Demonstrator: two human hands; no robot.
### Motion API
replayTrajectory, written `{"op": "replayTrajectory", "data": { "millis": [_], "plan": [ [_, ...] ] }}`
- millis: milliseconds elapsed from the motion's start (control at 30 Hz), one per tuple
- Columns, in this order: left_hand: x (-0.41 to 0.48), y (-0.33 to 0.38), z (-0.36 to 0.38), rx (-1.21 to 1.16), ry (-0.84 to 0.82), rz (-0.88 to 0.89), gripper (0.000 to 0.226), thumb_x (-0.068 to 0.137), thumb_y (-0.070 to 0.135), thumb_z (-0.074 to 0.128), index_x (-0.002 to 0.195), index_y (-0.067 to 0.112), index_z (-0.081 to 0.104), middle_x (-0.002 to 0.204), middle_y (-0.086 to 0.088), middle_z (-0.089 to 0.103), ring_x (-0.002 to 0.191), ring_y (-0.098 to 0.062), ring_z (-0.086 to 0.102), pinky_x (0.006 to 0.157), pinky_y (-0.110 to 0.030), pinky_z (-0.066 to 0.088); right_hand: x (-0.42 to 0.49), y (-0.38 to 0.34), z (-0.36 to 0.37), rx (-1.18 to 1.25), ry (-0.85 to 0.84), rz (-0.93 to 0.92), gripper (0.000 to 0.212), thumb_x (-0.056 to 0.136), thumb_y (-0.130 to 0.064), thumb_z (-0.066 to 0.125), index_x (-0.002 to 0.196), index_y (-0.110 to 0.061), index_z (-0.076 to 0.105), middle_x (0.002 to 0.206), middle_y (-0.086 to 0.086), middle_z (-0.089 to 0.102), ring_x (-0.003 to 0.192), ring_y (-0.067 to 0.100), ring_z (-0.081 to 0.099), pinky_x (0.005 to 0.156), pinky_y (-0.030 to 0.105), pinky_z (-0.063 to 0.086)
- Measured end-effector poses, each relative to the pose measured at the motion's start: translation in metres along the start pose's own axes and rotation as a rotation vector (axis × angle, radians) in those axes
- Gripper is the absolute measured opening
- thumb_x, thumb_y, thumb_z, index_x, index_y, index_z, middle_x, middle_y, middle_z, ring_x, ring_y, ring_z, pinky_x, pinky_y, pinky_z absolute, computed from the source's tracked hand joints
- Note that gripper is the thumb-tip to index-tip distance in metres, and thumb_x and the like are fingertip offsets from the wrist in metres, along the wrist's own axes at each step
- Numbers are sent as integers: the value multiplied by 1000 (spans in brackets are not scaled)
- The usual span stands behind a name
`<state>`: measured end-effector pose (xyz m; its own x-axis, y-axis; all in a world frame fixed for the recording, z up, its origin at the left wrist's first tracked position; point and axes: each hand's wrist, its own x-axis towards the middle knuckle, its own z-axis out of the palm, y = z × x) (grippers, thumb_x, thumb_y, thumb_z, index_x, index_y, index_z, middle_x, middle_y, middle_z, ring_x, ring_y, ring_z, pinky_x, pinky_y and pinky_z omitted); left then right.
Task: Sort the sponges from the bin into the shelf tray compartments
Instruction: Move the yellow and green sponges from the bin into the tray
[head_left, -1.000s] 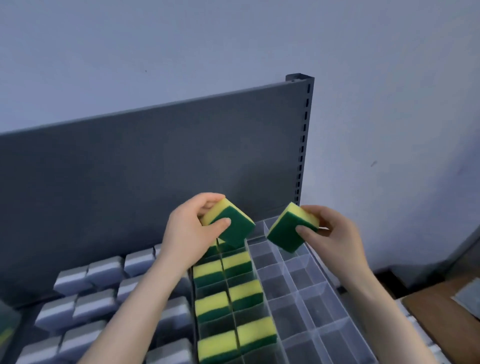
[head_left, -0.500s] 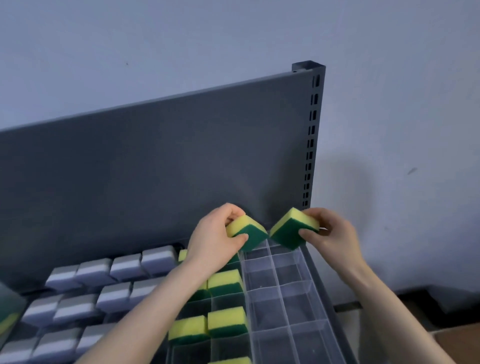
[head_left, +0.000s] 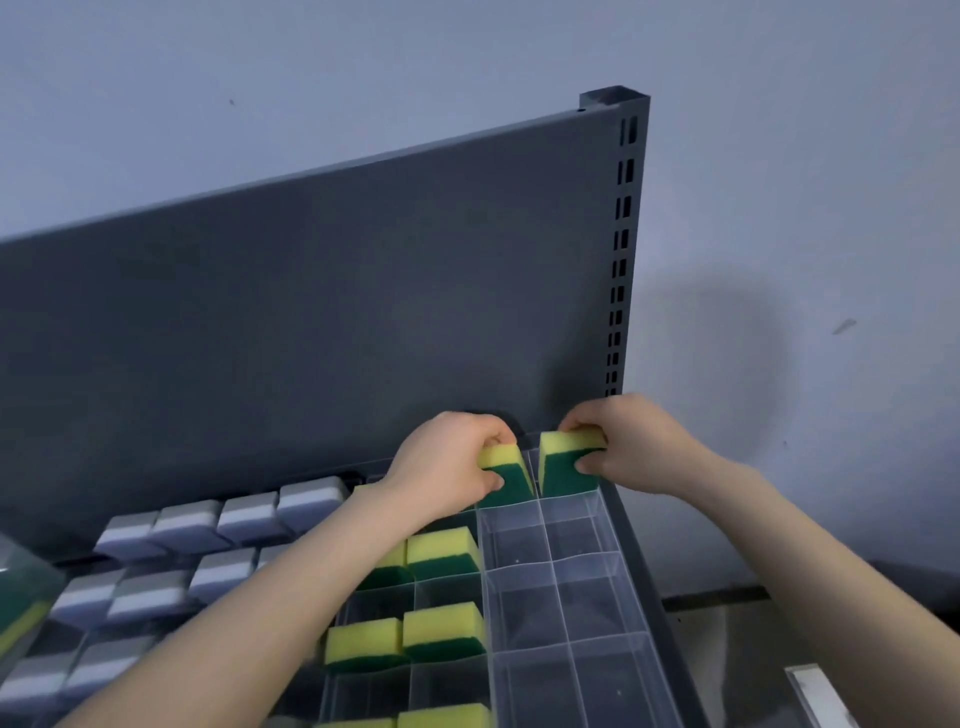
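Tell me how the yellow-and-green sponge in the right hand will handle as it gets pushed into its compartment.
Probably light: the right hand holds the sponge by thumb and fingertips alone. Likely soft on its yellow foam side, so it should squash slightly past the clear tray walls. Its blocky shape is unlikely to roll.

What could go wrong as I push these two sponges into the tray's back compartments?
The left hand and right hand pinch the left sponge and right sponge only partly inside their compartments; the fit looks snug, so either may catch on the divider or spring back. The right hand sits close to the slotted upright and could scrape it.
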<state>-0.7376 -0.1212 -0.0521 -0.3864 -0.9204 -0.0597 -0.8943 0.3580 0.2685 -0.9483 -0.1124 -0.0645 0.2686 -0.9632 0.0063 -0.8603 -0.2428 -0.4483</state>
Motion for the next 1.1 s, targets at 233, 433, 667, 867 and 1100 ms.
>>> {"op": "replayTrajectory", "data": {
  "millis": [233, 433, 667, 867, 1100],
  "plan": [
    [15, 2, 15, 97, -124, 29, 49, 76, 25, 79, 122, 28, 62, 120, 4, 64, 108, -18, 58, 88, -35, 51, 16, -6, 10, -152, -163, 4, 30, 80, -12, 64, 109, -19, 65, 105, 0, 64, 89, 17, 55, 66, 22, 37],
    [14, 0, 34, 119, -98, 58, 45, 82, 22, 73, 125, 26, 61, 120, 0, 64, 108, -21, 58, 87, -34, 51, 9, 0, 34, -216, -171, 21, 29, 88, -12, 54, 116, -18, 60, 108, 5, 66, 98, 24, 61, 75, 29, 49],
    [13, 4, 35, 149, -60, 83, 43, 84, 19, 69, 125, 26, 60, 116, 0, 64, 102, -21, 60, 79, -31, 51, 1, 6, 39, -186, -125, -20, 32, 88, -13, 53, 118, -18, 59, 113, 3, 64, 100, 23, 60, 82, 32, 52],
    [7, 6, 33, 173, -32, 76, 51, 84, 25, 68, 133, 28, 52, 122, 2, 59, 112, -20, 54, 85, -36, 51, -5, 7, 33, -116, -100, -43, 38, 89, -19, 56, 126, -22, 54, 118, 1, 61, 107, 22, 57, 84, 30, 48],
    [-25, -2, 22, 139, 108, 19, 45, 89, 36, 61, 133, 31, 51, 128, 9, 56, 118, -14, 50, 87, -29, 45, -21, -4, 21, -62, 90, -38, 48, 89, -22, 60, 136, -23, 49, 133, -3, 57, 123, 18, 51, 100, 31, 45]
  ]
}}
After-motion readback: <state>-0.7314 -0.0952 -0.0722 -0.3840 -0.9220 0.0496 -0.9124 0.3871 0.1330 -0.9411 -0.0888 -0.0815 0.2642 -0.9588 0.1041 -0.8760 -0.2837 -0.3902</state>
